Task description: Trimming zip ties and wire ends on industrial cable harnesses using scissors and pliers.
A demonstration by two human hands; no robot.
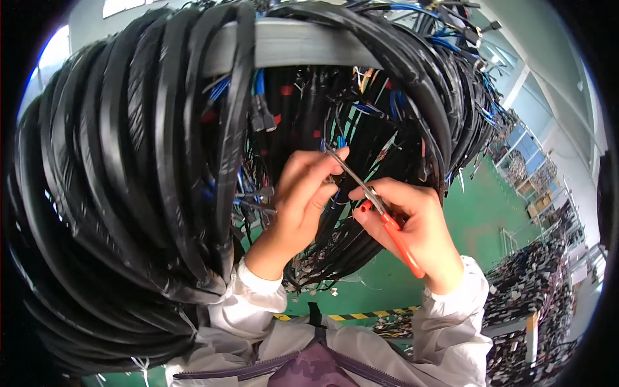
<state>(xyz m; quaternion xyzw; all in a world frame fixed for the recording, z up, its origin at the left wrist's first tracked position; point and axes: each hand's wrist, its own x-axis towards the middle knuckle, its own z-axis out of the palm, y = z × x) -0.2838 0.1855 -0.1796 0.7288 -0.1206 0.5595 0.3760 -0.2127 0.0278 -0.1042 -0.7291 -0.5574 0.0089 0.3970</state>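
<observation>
My right hand (pixel 416 222) is closed around a pair of scissors (pixel 401 244) with red handles, whose metal blades point up and left. The tips of the blades reach the fingertips of my left hand (pixel 302 193). That hand is closed, thumb against fingers, near some thin blue and dark wires (pixel 342 140); what it pinches is too small to make out. Both hands are in front of the hanging black wire harnesses (pixel 309 109).
Thick black taped cable bundles (pixel 135 129) hang over a grey metal bar (pixel 303 44), close on my left and curving round to the right. More harnesses (pixel 532 297) hang at the lower right. Shelves (pixel 532 168) stand beyond the green floor (pixel 477 213), which has a yellow-black stripe (pixel 361 316).
</observation>
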